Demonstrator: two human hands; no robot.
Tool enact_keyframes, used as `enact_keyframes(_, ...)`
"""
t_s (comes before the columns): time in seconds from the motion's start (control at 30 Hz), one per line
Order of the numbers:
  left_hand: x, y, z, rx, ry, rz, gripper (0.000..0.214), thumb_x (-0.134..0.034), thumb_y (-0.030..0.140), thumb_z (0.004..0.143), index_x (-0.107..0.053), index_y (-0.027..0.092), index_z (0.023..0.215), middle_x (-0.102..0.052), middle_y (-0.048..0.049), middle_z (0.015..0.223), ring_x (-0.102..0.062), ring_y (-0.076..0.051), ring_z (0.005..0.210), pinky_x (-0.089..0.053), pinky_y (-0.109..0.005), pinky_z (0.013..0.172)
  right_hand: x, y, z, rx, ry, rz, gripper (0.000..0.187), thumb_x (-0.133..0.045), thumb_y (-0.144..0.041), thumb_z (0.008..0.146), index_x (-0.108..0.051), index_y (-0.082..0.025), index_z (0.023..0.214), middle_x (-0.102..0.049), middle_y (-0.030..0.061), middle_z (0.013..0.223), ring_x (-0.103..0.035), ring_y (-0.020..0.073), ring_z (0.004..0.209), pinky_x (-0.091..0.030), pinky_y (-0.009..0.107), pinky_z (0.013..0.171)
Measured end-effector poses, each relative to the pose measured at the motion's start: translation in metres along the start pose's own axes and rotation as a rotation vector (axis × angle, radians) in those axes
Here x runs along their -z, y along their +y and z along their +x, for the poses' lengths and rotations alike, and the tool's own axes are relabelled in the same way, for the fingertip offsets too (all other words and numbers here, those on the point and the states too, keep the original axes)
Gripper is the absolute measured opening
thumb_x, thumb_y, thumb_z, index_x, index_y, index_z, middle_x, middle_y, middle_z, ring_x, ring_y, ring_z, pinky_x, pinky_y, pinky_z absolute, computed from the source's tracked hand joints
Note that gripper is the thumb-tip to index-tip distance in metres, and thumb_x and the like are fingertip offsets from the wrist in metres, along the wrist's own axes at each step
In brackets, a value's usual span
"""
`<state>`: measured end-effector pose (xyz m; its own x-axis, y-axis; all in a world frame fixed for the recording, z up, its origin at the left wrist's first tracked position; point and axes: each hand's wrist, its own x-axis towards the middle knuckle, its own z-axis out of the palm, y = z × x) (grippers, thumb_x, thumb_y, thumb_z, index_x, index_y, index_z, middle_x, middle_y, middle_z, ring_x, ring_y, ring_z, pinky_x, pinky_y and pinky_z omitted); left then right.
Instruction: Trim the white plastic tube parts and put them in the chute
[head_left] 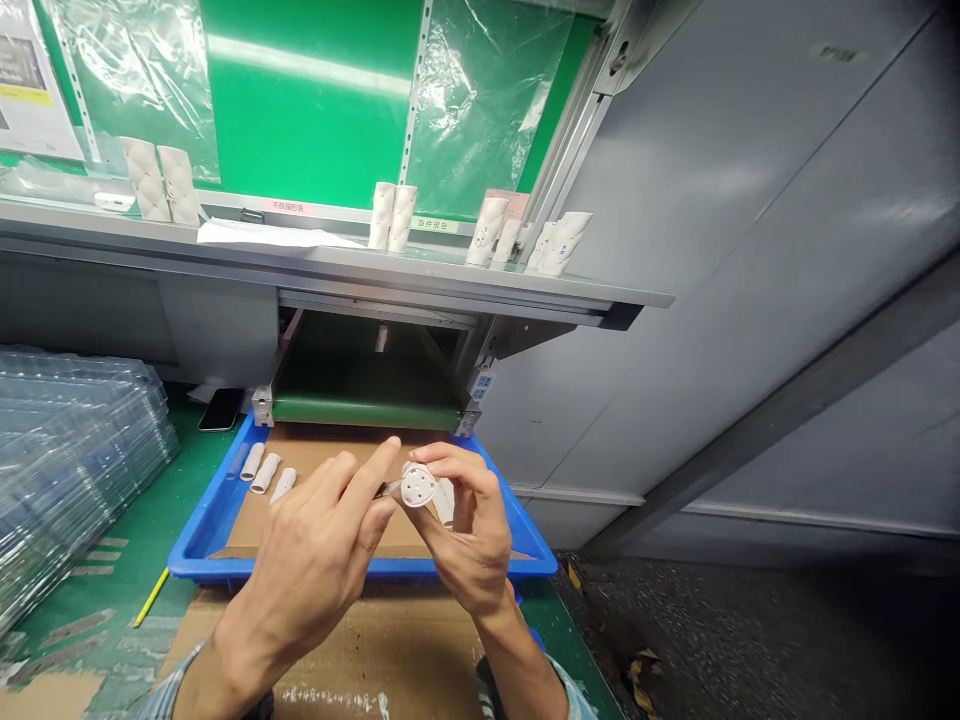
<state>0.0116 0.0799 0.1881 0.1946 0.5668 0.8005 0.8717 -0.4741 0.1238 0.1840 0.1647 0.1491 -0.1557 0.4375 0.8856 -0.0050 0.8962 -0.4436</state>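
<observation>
Right hand (pixel 466 535) grips a white plastic tube (pixel 418 485) by its body, the holed round end turned upward, just beside the half-curled left hand (pixel 311 545) and its extended index finger (a thin tip (pixel 387 489) between them is too small to identify). Three similar tubes (pixel 265 473) lie near the left edge of a blue tray (pixel 202 562) on the desk (pixel 97 600).

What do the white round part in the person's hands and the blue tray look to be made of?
The white round part looks like molded plastic, possibly ceramic: matte, smooth, with crisp holes. The blue tray looks like rigid plastic, glossy with a molded rim.
</observation>
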Motion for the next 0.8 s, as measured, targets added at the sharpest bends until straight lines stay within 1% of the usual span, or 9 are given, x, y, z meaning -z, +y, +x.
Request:
enact_keyframes(0.1,0.0013,-0.0013,-0.0002,-0.01,0.019,-0.065,0.038,-0.041,0.026,0.118,-0.055,0.016,0.152,-0.065,-0.0037,0.093,-0.06,-0.018,0.081,-0.047,-0.029,0.071,0.0012,0.0004,0.0002,0.023,0.005,-0.026,0.042,-0.077,-0.009,0.097,-0.061,-0.03,0.131,-0.072,0.0067,0.121,-0.071,0.0236,0.116,-0.062,0.043,0.103)
enact_keyframes(0.2,0.0011,-0.0024,-0.0013,-0.015,0.023,-0.145,0.035,-0.046,0.022,0.117,-0.058,0.02,0.15,-0.065,-0.0022,0.091,-0.058,-0.017,0.079,-0.046,-0.029,0.071,0.0013,0.0,-0.0001,0.038,0.002,-0.046,0.042,-0.077,-0.01,0.098,-0.061,-0.03,0.131,-0.072,0.007,0.121,-0.072,0.0244,0.116,-0.063,0.044,0.101)
enact_keyframes(0.33,0.0,-0.0028,-0.0027,-0.008,0.029,-0.183,0.035,-0.049,0.018,0.116,-0.059,0.022,0.15,-0.066,-0.0018,0.093,-0.058,-0.017,0.081,-0.045,-0.03,0.073,0.0007,-0.0015,0.0003,0.047,-0.004,-0.056,0.043,-0.077,-0.009,0.098,-0.061,-0.03,0.131,-0.073,0.0065,0.121,-0.073,0.0242,0.115,-0.064,0.044,0.1)
enact_keyframes(0.53,0.0,-0.0036,-0.0044,0.013,0.005,-0.204,0.037,-0.051,0.018,0.115,-0.058,0.025,0.151,-0.07,-0.0025,0.099,-0.06,-0.017,0.085,-0.046,-0.03,0.076,0.0008,-0.0027,0.0014,0.052,-0.009,-0.056,0.044,-0.077,-0.007,0.097,-0.062,-0.031,0.131,-0.074,0.0064,0.12,-0.074,0.0247,0.115,-0.064,0.044,0.101)
enact_keyframes(0.67,-0.0006,-0.0045,-0.0051,0.026,0.001,-0.228,0.038,-0.052,0.019,0.115,-0.057,0.028,0.152,-0.069,-0.001,0.098,-0.059,-0.017,0.085,-0.046,-0.03,0.076,0.0009,-0.0032,0.0018,0.06,-0.008,-0.054,0.046,-0.077,-0.005,0.097,-0.062,-0.031,0.132,-0.074,0.006,0.121,-0.074,0.0244,0.116,-0.064,0.044,0.102)
enact_keyframes(0.8,-0.0013,-0.0049,-0.0068,0.045,-0.002,-0.254,0.038,-0.053,0.018,0.115,-0.059,0.028,0.151,-0.066,0.0,0.094,-0.058,-0.016,0.083,-0.045,-0.029,0.074,0.0012,-0.0041,0.0021,0.065,-0.018,-0.072,0.047,-0.077,-0.006,0.097,-0.062,-0.032,0.133,-0.074,0.006,0.12,-0.074,0.025,0.116,-0.064,0.045,0.101)
